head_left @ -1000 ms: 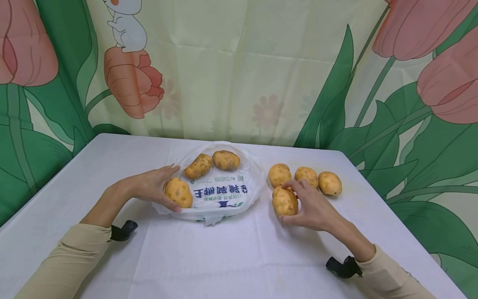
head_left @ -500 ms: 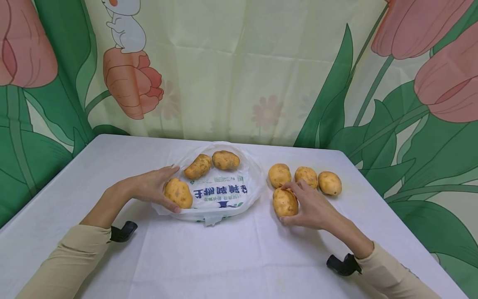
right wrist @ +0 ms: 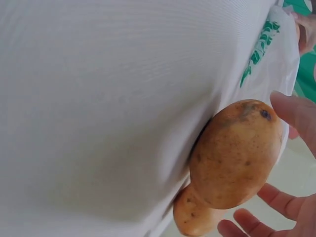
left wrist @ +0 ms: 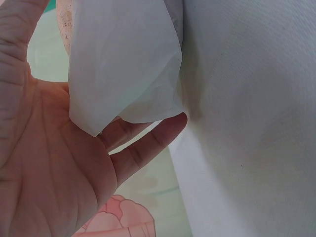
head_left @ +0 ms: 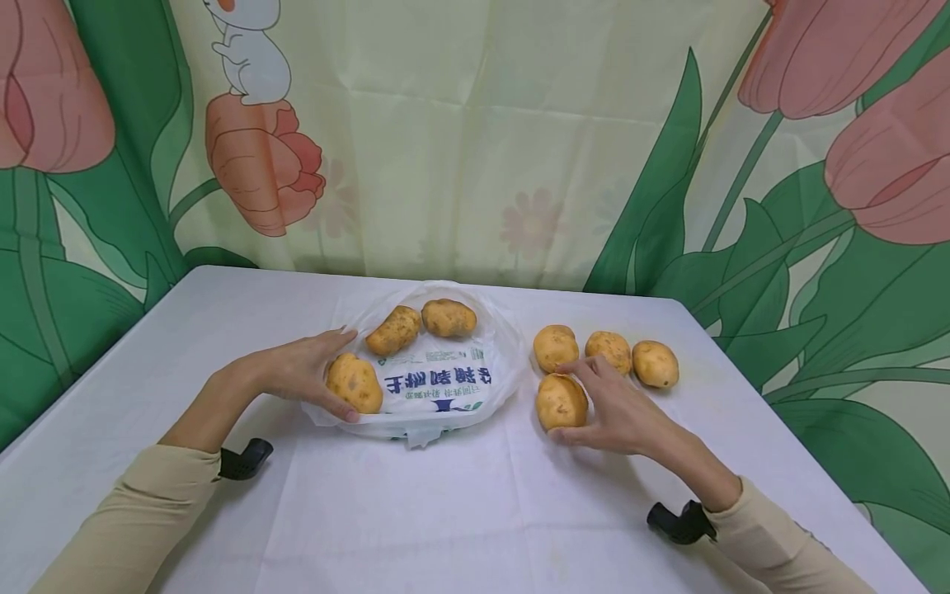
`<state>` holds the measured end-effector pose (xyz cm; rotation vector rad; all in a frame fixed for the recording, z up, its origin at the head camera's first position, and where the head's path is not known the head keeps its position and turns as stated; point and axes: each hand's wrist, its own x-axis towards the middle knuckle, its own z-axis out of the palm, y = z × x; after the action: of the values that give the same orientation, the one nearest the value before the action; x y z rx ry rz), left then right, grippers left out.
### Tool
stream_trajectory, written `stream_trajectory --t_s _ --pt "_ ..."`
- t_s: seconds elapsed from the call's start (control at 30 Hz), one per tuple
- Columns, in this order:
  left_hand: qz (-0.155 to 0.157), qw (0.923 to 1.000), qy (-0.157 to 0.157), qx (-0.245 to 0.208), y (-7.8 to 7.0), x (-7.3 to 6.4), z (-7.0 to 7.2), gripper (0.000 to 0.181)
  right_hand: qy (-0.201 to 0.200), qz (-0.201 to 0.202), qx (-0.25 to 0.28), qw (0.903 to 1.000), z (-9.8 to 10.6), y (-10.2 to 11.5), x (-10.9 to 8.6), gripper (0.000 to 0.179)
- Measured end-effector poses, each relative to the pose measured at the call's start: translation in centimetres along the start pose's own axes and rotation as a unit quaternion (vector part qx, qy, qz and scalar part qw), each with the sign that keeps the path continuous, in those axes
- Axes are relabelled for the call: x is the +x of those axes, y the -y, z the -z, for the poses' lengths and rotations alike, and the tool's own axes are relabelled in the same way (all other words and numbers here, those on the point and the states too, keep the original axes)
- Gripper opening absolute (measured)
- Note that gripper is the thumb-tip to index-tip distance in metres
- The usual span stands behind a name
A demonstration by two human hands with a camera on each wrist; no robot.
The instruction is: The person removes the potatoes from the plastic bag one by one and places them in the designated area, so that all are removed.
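Note:
A white plastic bag (head_left: 423, 425) with its mouth spread wide lies on the table, with three potatoes inside. One potato (head_left: 355, 383) is at its left side, and a brown-stained potato (head_left: 394, 330) and another potato (head_left: 449, 318) are toward the back. My left hand (head_left: 308, 375) rests at the bag's left edge, fingers spread and palm turned to the plastic (left wrist: 123, 64). To the right of the bag, my right hand (head_left: 616, 408) holds a potato (head_left: 560, 403) between thumb and fingertips. A dark spot marks this potato's end (right wrist: 237, 153) in the right wrist view.
Behind the right hand, a round potato (head_left: 555, 348), a partly covered potato (head_left: 610, 351) and a smooth potato (head_left: 656, 365) sit in a row. The white-covered table (head_left: 416, 528) ends in front of a floral curtain (head_left: 460, 165).
My right hand and its potato have shifted slightly left, and the potato has turned a little. The left hand and the bag stay in place.

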<state>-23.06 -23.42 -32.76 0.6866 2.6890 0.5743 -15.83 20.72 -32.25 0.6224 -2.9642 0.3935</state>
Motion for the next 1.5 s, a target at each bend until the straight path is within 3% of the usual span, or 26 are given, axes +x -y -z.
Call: stream_trajectory --t_s 0.4,0.57,0.77,1.07,1.5 --pt "0.001 1.0 0.001 0.0 0.0 -0.1 0.1 0.135 -0.066 0.004 0.035 0.9972 0.2 1.5 1.4 0.078" --pt "-0.007 1.0 -0.001 0.0 0.1 0.0 0.0 0.134 -0.083 0.031 0.071 0.9936 0.3 3.2 2.3 0.076" --pt "-0.007 1.0 -0.001 0.001 0.1 0.1 0.1 0.135 -0.075 0.061 0.114 0.9889 0.3 5.6 3.4 0.074" --pt "-0.009 1.0 0.0 -0.002 0.0 0.0 0.1 0.135 -0.07 0.094 0.123 0.9854 -0.6 7.9 5.1 0.073" --pt "-0.008 1.0 -0.002 -0.002 0.0 0.0 0.1 0.134 -0.034 0.085 0.156 0.9835 -1.5 10.1 7.1 0.071"
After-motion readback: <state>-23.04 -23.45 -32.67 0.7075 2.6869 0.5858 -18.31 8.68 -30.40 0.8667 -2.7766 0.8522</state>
